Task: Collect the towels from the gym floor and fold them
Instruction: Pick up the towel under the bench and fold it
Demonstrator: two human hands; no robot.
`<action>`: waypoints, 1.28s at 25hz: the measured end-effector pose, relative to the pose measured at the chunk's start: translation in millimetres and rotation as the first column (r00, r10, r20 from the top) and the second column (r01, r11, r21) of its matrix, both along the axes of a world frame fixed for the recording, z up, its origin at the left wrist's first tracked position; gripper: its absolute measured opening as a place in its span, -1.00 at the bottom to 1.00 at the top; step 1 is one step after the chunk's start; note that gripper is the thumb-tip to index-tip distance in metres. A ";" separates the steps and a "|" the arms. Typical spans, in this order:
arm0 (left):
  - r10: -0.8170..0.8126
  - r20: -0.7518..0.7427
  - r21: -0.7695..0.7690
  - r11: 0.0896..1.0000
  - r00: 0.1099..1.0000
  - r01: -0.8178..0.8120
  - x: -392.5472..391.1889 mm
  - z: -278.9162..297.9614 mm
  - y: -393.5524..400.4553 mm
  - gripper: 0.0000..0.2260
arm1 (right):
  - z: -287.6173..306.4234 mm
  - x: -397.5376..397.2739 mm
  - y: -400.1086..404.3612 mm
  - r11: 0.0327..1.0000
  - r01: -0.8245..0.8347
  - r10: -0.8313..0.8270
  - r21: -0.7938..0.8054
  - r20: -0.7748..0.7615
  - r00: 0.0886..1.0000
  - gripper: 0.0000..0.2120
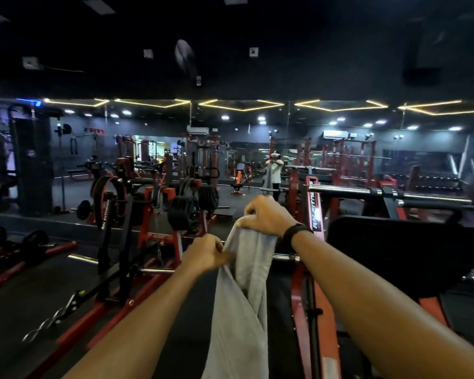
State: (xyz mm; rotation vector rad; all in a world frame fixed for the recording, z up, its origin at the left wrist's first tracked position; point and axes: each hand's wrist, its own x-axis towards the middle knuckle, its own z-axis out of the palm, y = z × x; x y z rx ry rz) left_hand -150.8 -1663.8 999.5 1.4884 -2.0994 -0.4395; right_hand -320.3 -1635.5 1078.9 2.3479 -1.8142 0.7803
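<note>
Grey towel [241,296] hangs before red weight rack [159,214]; right hand [266,216] grips top edge, left hand [205,254] pinches side lower.

Towel [241,310]: pale grey, plain, with faint lengthwise ribbing in the weave. Wristband [294,233] on the right arm: black. Machine frames [159,236] in the foreground: red-orange with black uprights and black fittings. Weight plates [185,212]: black, one at the left rimmed in dull red. Upright post [316,206] beside the right hand [266,217]: red with a black strip carrying white lettering. Bench [411,255] pad at right: black, matte. Bar [367,191] above it: bright chrome. Floor [25,310]: dark grey to black. Ceiling [257,64]: black, with yellow-white light strips [241,105] laid out in angular hexagon outlines and small white spotlights. A blue light strip [29,102] shows at far left.
</note>
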 end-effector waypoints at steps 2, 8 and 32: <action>-0.008 0.079 0.032 0.999 0.997 0.005 0.5 -8.8 -38.6 -0.92 | -0.4 -11.2 -25.3 0.996 0.084 -0.084 -0.020 0.026 0.996 -0.68; -0.016 0.174 0.233 0.972 0.985 -0.025 41.1 -36.0 -160.3 -0.93 | 0.5 -39.6 -91.0 0.884 0.423 -0.380 -0.201 0.220 0.899 -0.69; 0.111 -0.246 0.219 0.974 0.963 -0.056 16.7 20.1 -285.0 -0.87 | -23.0 -13.1 -207.4 0.993 -0.002 -0.021 0.119 0.186 0.982 -0.89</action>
